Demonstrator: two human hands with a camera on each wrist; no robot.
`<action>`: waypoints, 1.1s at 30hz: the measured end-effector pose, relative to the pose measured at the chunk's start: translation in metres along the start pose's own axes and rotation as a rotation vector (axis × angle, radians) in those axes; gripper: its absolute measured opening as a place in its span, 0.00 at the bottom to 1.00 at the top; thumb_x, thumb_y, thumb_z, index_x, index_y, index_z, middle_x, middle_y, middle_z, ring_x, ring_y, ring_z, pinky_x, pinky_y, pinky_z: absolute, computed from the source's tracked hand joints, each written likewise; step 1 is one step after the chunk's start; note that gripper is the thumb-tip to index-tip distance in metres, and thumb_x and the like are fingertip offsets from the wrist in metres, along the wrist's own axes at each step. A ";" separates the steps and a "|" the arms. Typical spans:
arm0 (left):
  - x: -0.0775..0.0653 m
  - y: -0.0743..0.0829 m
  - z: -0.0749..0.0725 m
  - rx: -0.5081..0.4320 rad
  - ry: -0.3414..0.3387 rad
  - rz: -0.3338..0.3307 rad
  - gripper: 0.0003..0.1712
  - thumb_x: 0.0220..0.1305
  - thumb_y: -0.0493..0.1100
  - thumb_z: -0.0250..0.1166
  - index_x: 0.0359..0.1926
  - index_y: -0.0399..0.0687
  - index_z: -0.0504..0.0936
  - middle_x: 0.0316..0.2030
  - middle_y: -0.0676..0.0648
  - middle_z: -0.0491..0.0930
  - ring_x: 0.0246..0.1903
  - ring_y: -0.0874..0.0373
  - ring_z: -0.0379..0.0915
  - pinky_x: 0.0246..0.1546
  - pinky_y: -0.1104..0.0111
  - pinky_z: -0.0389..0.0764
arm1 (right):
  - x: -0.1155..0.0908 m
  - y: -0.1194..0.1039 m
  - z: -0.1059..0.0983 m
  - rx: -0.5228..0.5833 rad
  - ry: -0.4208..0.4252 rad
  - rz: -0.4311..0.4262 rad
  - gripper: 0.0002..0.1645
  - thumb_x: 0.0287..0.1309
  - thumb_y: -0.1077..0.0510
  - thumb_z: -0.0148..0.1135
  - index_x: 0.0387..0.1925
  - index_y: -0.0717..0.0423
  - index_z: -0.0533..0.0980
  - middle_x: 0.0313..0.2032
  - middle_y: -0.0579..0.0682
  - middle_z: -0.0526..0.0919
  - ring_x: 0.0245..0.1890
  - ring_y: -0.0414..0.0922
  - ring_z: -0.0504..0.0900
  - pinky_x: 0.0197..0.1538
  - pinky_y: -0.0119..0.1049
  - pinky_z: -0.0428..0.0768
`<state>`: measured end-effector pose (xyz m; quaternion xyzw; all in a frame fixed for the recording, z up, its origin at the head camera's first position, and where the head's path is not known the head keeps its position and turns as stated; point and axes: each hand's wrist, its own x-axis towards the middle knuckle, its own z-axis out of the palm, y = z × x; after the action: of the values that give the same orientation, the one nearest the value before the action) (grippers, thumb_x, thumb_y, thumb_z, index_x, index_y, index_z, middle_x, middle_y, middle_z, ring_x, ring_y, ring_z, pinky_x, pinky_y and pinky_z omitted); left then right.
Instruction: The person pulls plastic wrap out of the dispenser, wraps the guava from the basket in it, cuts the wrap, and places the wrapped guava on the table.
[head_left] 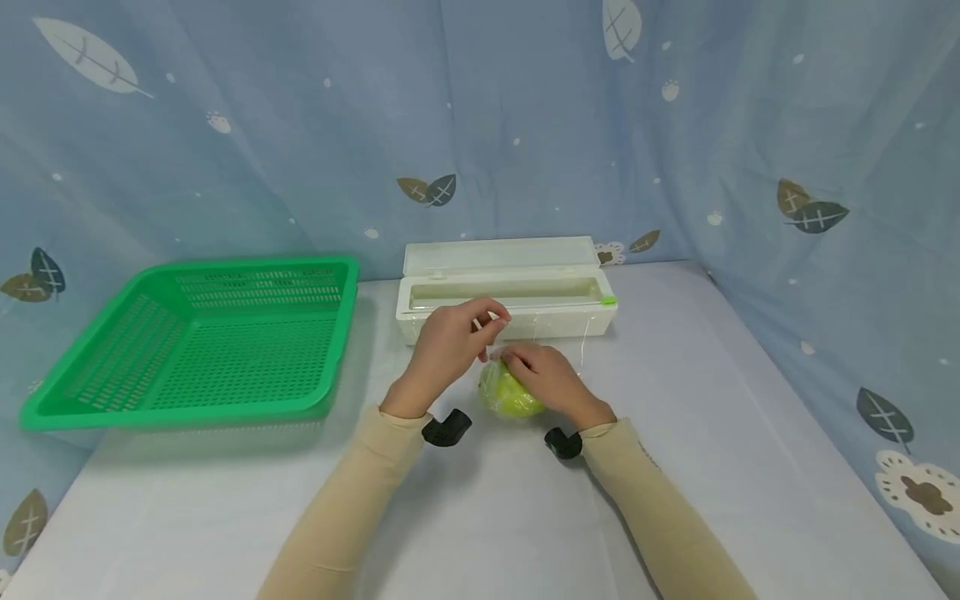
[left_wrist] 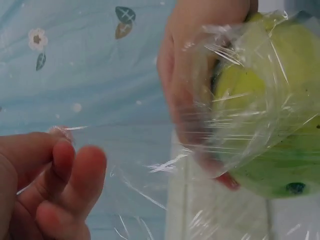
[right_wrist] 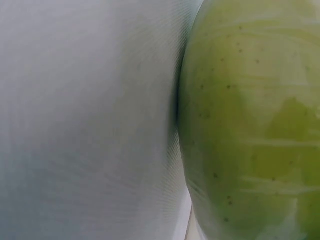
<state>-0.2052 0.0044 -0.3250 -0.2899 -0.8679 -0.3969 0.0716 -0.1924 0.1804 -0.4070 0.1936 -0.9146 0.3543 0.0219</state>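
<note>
A speckled yellow-green fruit [head_left: 512, 398] sits on the table in front of a white box, covered in clear plastic wrap [left_wrist: 250, 100]. My right hand [head_left: 551, 379] grips the fruit from its far right side, fingers curled over its top. In the left wrist view, that hand [left_wrist: 182, 85] shows behind the film. With thumb and fingertips my left hand [head_left: 453, 346] pinches an edge of the wrap, drawn taut above and left of the fruit. Up close in the right wrist view, the fruit [right_wrist: 250, 125] has film stretched smoothly over its skin.
The white wrap box [head_left: 510, 323] stands behind the hands, lid [head_left: 498, 257] raised, with a green slider [head_left: 608, 300] at its right end. A green plastic basket [head_left: 247, 412] is at the left. A blue leaf-patterned curtain [head_left: 525, 125] hangs behind the white-covered table [head_left: 510, 517].
</note>
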 end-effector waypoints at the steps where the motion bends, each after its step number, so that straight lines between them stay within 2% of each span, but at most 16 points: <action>1: 0.002 -0.003 0.002 -0.042 -0.013 -0.013 0.05 0.61 0.45 0.58 0.37 0.55 0.79 0.19 0.56 0.75 0.12 0.67 0.67 0.11 0.70 0.64 | 0.000 0.000 0.000 -0.006 0.006 0.001 0.18 0.65 0.51 0.40 0.45 0.45 0.77 0.44 0.40 0.78 0.42 0.39 0.75 0.47 0.39 0.72; 7: 0.015 -0.020 0.020 -0.303 -0.062 -0.164 0.07 0.62 0.45 0.57 0.39 0.52 0.79 0.19 0.51 0.76 0.16 0.57 0.72 0.17 0.66 0.73 | -0.002 0.000 -0.001 -0.031 0.026 0.003 0.16 0.63 0.57 0.39 0.46 0.50 0.72 0.39 0.46 0.79 0.35 0.42 0.76 0.42 0.41 0.73; 9: 0.018 -0.027 0.027 -0.341 -0.060 -0.205 0.08 0.62 0.45 0.56 0.40 0.52 0.79 0.19 0.50 0.76 0.17 0.55 0.72 0.17 0.65 0.74 | -0.003 0.000 -0.001 -0.028 0.020 0.020 0.16 0.64 0.57 0.38 0.47 0.50 0.70 0.39 0.47 0.79 0.35 0.43 0.76 0.41 0.41 0.74; 13: 0.022 -0.037 0.040 -0.337 -0.054 -0.257 0.07 0.62 0.46 0.56 0.39 0.55 0.80 0.20 0.50 0.76 0.19 0.53 0.71 0.18 0.66 0.70 | -0.004 0.000 -0.001 -0.018 0.011 0.056 0.19 0.66 0.55 0.37 0.56 0.48 0.65 0.40 0.48 0.80 0.39 0.44 0.78 0.43 0.43 0.73; 18: 0.025 -0.048 0.054 -0.356 -0.051 -0.311 0.06 0.62 0.45 0.57 0.37 0.56 0.80 0.24 0.50 0.75 0.24 0.54 0.71 0.22 0.68 0.71 | -0.002 0.001 -0.001 -0.020 0.033 0.039 0.24 0.67 0.54 0.36 0.64 0.48 0.58 0.42 0.52 0.79 0.39 0.46 0.77 0.43 0.44 0.73; 21: 0.026 -0.051 0.059 -0.380 -0.032 -0.326 0.06 0.61 0.46 0.58 0.37 0.55 0.80 0.24 0.49 0.74 0.23 0.55 0.71 0.25 0.68 0.74 | -0.002 0.001 -0.002 -0.020 0.035 0.052 0.27 0.67 0.53 0.35 0.67 0.45 0.51 0.40 0.54 0.79 0.33 0.45 0.76 0.38 0.42 0.73; 25: 0.027 -0.053 0.061 -0.409 0.005 -0.327 0.08 0.60 0.48 0.58 0.37 0.54 0.80 0.23 0.48 0.74 0.22 0.56 0.71 0.24 0.68 0.75 | 0.000 0.001 -0.001 0.002 0.031 0.099 0.31 0.66 0.51 0.35 0.68 0.40 0.43 0.26 0.51 0.77 0.21 0.44 0.70 0.28 0.39 0.70; 28: 0.028 -0.055 0.062 -0.422 0.007 -0.334 0.07 0.60 0.47 0.58 0.37 0.53 0.80 0.22 0.48 0.75 0.20 0.56 0.71 0.22 0.68 0.74 | 0.002 0.003 0.000 0.015 0.045 0.089 0.34 0.65 0.51 0.38 0.68 0.38 0.40 0.30 0.48 0.79 0.25 0.43 0.75 0.31 0.40 0.72; 29: 0.028 -0.055 0.061 -0.416 0.002 -0.337 0.07 0.61 0.46 0.58 0.37 0.53 0.80 0.22 0.47 0.75 0.20 0.56 0.71 0.22 0.68 0.74 | 0.002 0.003 0.000 0.025 0.047 0.075 0.34 0.65 0.52 0.39 0.68 0.38 0.40 0.30 0.49 0.80 0.24 0.44 0.75 0.30 0.41 0.72; 32: 0.028 -0.057 0.061 -0.354 -0.049 -0.338 0.06 0.61 0.45 0.57 0.37 0.55 0.80 0.24 0.50 0.77 0.22 0.58 0.71 0.23 0.68 0.73 | 0.002 0.003 0.001 0.047 0.049 0.016 0.35 0.64 0.55 0.42 0.68 0.38 0.42 0.40 0.48 0.81 0.33 0.43 0.79 0.37 0.40 0.74; 33: 0.028 -0.057 0.062 -0.333 -0.069 -0.333 0.06 0.62 0.44 0.57 0.37 0.56 0.81 0.25 0.52 0.77 0.23 0.58 0.72 0.24 0.68 0.73 | 0.001 0.003 0.001 0.057 0.046 0.000 0.33 0.64 0.55 0.42 0.67 0.39 0.44 0.41 0.49 0.80 0.33 0.43 0.78 0.37 0.40 0.74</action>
<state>-0.2537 0.0322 -0.3938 -0.1638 -0.8281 -0.5310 -0.0735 -0.1945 0.1813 -0.4094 0.1859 -0.9033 0.3848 0.0375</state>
